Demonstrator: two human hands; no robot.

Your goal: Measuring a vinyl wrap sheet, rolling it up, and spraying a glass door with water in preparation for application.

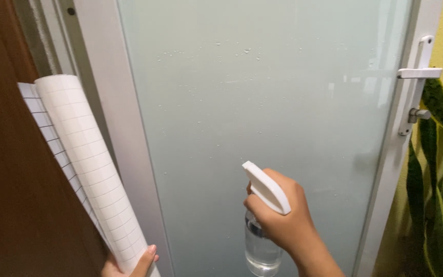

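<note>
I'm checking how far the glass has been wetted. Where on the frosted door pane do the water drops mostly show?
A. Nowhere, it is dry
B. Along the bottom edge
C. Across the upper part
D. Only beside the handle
C: the drops dot the upper part of the frosted door pane, above the spray bottle held in the right hand.

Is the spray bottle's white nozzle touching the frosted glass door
Apart. In the head view, the right hand holds the clear spray bottle with white trigger head in front of the frosted glass door; the nozzle tip ends short of the pane.
</note>
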